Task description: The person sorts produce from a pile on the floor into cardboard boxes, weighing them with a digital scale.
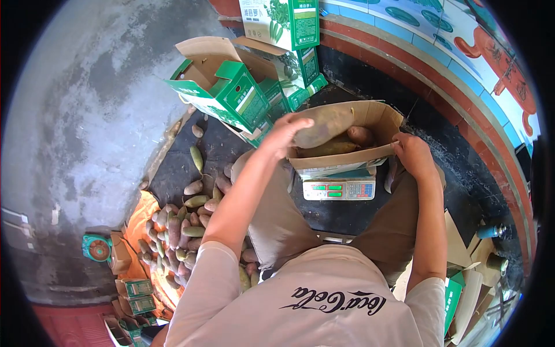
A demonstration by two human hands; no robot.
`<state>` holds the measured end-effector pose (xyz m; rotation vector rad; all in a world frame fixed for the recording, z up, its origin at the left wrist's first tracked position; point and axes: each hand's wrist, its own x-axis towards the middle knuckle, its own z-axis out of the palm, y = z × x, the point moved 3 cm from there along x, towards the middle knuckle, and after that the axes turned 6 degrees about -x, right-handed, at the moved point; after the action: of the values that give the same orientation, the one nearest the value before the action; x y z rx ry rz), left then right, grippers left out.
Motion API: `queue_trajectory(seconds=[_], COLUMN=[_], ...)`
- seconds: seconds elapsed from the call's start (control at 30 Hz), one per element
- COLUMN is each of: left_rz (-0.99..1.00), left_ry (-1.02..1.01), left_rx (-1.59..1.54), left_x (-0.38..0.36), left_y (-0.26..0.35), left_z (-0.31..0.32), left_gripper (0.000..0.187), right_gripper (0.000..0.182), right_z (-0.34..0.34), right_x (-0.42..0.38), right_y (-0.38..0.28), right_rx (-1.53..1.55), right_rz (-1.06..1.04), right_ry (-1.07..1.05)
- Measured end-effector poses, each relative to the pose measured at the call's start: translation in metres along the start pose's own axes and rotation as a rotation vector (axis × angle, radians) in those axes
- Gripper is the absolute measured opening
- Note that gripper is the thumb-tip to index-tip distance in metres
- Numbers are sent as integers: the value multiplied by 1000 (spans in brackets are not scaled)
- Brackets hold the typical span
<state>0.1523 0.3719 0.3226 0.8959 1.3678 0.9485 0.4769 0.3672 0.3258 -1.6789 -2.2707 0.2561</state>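
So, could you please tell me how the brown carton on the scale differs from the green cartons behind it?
The brown carton is plain, upright on the scale and holds tubers; the green cartons are printed, tipped over and apparently empty. The right hand touches only the brown one. Both have open flaps.

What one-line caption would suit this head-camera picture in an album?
Left hand lowers a sweet potato into a cardboard box on a scale, right hand gripping its rim.

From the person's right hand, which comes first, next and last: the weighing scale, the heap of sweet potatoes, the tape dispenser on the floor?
From the right hand, which grips the carton's edge:
1. Weighing scale, just below the carton, beside the hand.
2. Heap of sweet potatoes, across the lap on the left.
3. Tape dispenser, far left beyond the heap.
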Motion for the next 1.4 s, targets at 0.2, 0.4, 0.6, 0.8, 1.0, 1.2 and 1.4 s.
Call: queue_trajectory(seconds=[0.2,0.4,0.6,0.8,1.0,1.2,1.4], left_rz=[59,191,245,350,288,361,460], left_ry=[39,148,186,154,-54,-36,26], left_rx=[301,820,1126,1134,1063,928,763], left_x=[20,13,14,31,23,17,8], left_y=[-32,-24,-25,-47,-48,-45,-36], left_z=[19,28,42,51,60,60,56], left_gripper=[62,76,75,65,58,43,34], right_gripper=[19,21,20,19,17,18,19], right_z=[2,0,1,3,2,2,3], right_x=[1,2,3,4,3,4,5], right_y=[3,0,-1,-1,-4,-5,-6], right_rx=[6,8,-5,14,13,1,-11], right_rz=[-12,13,1,-1,-35,3,6], right_ry=[-3,-31,-35,-35,-13,-34,-43])
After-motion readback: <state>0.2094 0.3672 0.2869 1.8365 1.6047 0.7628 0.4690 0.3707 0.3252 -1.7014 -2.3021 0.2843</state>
